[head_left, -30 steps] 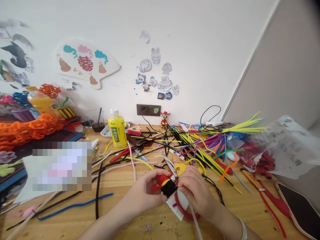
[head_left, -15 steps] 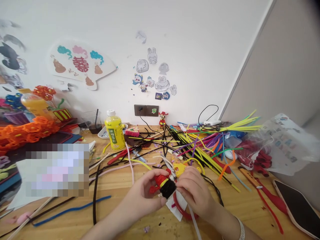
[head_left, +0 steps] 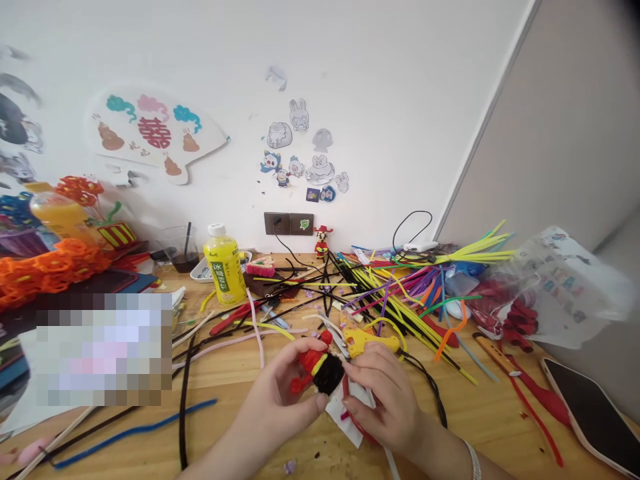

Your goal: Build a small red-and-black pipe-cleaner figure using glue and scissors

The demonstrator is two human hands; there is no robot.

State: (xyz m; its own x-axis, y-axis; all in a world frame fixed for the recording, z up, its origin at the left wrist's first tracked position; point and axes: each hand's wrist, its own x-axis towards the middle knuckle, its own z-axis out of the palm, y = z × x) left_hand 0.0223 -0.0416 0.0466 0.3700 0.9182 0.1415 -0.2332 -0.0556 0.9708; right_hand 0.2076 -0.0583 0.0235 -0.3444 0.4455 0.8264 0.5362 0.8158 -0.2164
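My left hand is closed around a small pipe-cleaner figure with a red top, a yellow band and a black lower part. My right hand pinches at the figure's black end from the right, fingers curled. Under both hands lie a white paper scrap and a red pipe-cleaner ring. Just behind the figure are scissors and a yellow glue gun on the wooden table.
A heap of coloured pipe cleaners covers the table's back right. A yellow drink bottle, a phone, a plastic bag, orange pipe-cleaner flowers and a blue pipe cleaner lie around.
The view has drifted so everything sits slightly further left. My right hand has slid lower on the figure, uncovering more of the yellow glue gun. Both hands keep hold.
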